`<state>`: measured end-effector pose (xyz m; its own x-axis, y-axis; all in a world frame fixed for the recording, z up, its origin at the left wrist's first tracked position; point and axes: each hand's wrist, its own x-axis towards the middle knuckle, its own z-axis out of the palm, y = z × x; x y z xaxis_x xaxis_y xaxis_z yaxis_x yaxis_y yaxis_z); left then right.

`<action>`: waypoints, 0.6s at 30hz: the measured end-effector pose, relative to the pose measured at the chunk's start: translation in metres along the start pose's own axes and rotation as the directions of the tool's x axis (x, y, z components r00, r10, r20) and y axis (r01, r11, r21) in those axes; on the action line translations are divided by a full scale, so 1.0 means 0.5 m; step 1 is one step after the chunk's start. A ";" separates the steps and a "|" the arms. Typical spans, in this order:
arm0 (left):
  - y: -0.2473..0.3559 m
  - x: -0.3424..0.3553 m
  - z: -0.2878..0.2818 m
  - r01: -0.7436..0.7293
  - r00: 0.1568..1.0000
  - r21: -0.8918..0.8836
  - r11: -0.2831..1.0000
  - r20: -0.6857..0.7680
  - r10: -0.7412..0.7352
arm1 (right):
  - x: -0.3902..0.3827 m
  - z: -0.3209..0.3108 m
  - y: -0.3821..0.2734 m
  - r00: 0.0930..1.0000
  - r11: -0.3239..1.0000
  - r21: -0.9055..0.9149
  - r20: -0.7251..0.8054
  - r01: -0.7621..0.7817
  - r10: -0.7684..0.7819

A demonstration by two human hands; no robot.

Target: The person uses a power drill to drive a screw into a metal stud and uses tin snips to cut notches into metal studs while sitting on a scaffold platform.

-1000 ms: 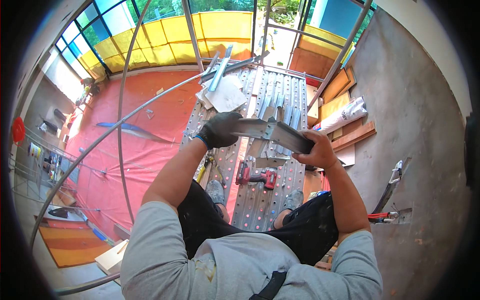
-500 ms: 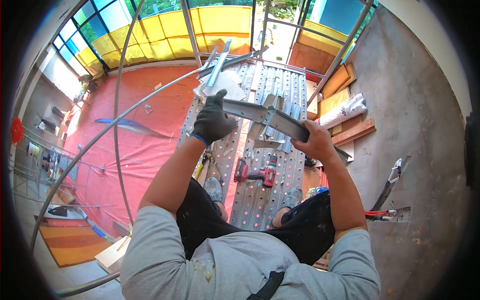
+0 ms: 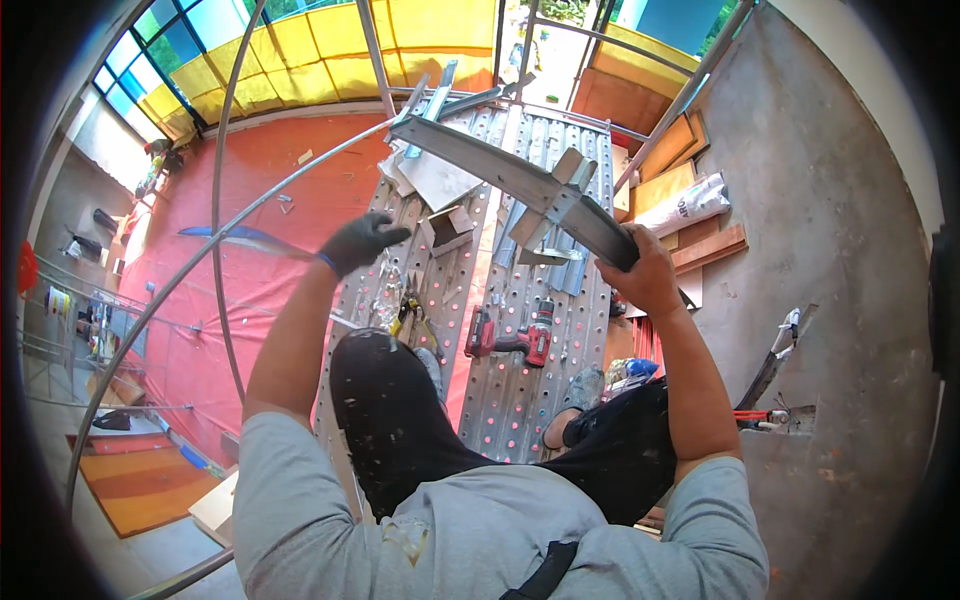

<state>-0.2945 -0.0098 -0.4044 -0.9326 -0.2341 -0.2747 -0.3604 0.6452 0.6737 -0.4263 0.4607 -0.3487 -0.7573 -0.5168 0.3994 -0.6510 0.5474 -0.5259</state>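
Grey metal channel (image 3: pixel 480 167), long + straight, w/ short grey metal crosspieces (image 3: pixel 571 170) set across it, is held diag. above grey perforated metal platform (image 3: pixel 497 412). Nr end is gripped by bare R hand (image 3: pixel 645 275), fingers + thumb clamped on it. Far end is seen over flat white board pcs (image 3: pixel 442 184); contact can't be told. L hand (image 3: pixel 360 246), covered by dark grey glove w/ blue wrist edge, is held off channel, to its L; thumb + fingers part-bent, apart, nothing seen gripped.

Nr L hand, yellow-handled pliers (image 3: pixel 408 312) are laid on platform; small box-shaped brown-and-white offcut (image 3: pixel 447 230) is placed to R of glove. Red-and-black cordless drill (image 3: pixel 512 341) is laid nr mid-platform. Short silvery metal strips (image 3: pixel 570 275) are stacked below channel's nr half; loose metal profiles (image 3: pixel 443 92) are piled at platform's far end.

To L, floor is covered by red sheeting (image 3: pixel 265 180). To R, white rolled sack (image 3: pixel 688 206) is set beside brown wooden planks (image 3: pixel 712 249). Far windows are part-covered by yellow sheets (image 3: pixel 340 35).
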 end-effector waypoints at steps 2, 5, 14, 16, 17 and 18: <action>-0.212 -0.006 0.073 0.119 0.991 0.215 0.970 -0.093 -0.100 | 0.013 0.023 -0.016 0.999 0.999 0.039 0.015 0.028 -0.028; -0.243 -0.013 0.262 0.430 0.903 0.199 0.881 -0.110 -0.416 | -0.009 0.009 0.031 1.000 0.998 -0.059 0.014 0.012 -0.011; -0.229 -0.038 0.483 0.774 0.628 0.161 0.612 -0.075 -0.774 | -0.010 0.071 0.061 0.999 0.979 -0.205 0.039 -0.023 0.031; -0.188 -0.042 0.454 0.800 0.589 0.189 0.569 -0.074 -0.805 | -0.002 0.073 0.047 0.997 0.976 -0.216 0.062 -0.029 0.043; -0.173 -0.043 0.443 0.807 0.577 0.201 0.555 -0.071 -0.814 | 0.002 0.073 0.042 0.997 0.976 -0.215 0.071 -0.026 0.042; -0.162 -0.042 0.433 0.812 0.566 0.213 0.543 -0.067 -0.821 | 0.006 0.075 0.037 0.994 0.974 -0.224 0.087 -0.045 0.066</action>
<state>-0.2414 0.1006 -0.6018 -0.2334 -0.7112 -0.6631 -0.9492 0.3147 -0.0034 -0.4386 0.4447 -0.3857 -0.7908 -0.5352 0.2970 -0.6119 0.7033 -0.3618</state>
